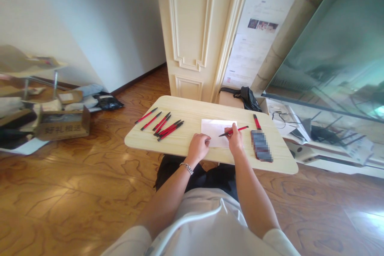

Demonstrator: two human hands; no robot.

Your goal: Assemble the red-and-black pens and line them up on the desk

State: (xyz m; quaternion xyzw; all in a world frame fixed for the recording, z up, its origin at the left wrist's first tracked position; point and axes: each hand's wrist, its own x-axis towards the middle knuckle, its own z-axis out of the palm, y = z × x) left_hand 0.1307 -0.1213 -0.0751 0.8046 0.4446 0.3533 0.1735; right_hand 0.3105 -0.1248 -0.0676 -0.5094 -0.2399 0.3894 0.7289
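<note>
On a pale wooden table lies a white sheet of paper. My right hand pinches a red-and-black pen above the sheet, its dark tip pointing left. My left hand, with a silver chain bracelet on the wrist, rests at the sheet's lower left corner, its fingertips on the paper and holding nothing. Several matching pens lie in a loose group to the left. Another red pen lies to the right, just above a pixelated, obscured flat object.
A black bag sits behind the table beside a cream panelled pillar. A cardboard box and clutter stand on the wooden floor at left. Cables and papers lie on a low shelf at right.
</note>
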